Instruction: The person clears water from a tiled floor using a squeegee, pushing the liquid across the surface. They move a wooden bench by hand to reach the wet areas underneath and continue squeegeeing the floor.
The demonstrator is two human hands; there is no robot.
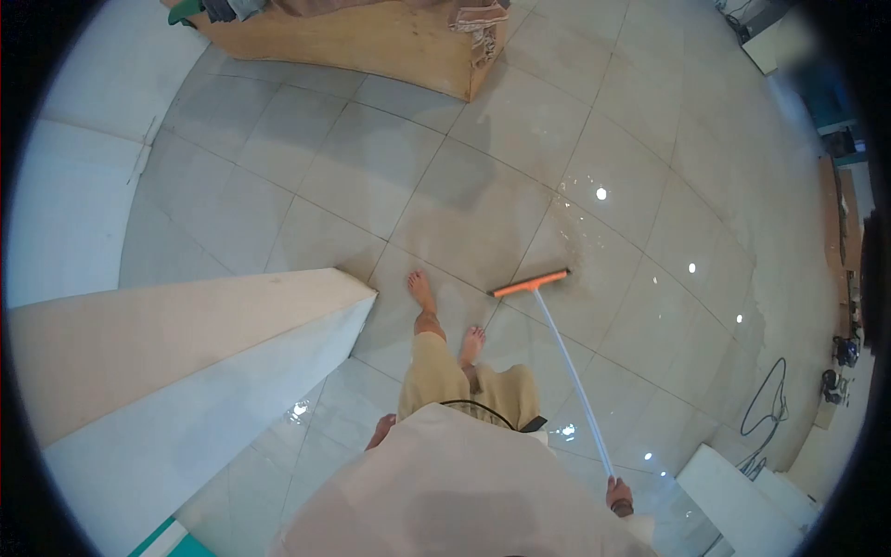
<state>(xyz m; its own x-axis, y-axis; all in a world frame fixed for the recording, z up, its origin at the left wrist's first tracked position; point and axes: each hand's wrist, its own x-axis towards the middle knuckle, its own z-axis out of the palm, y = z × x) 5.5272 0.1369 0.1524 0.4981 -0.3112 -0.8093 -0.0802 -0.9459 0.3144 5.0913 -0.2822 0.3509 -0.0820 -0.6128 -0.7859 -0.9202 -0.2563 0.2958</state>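
An orange floor squeegee (529, 283) with a dark blade lies against the wet tiled floor, in front and to the right of my bare feet. Its long pale handle (575, 381) slopes back toward me, and my right hand (619, 494) is closed round the upper end. My left hand (381, 431) hangs beside my left hip, partly hidden by my shirt; its fingers are too small and covered to make out. Water glints on the tiles (640, 218) beyond the squeegee.
A pale wall end (195, 343) juts in on the left. Ahead stands a wooden piece of furniture (353, 42) with cloths (478, 19) on it. Looped cables (766, 408) lie on the right near a white block (733, 497). Items line the right wall.
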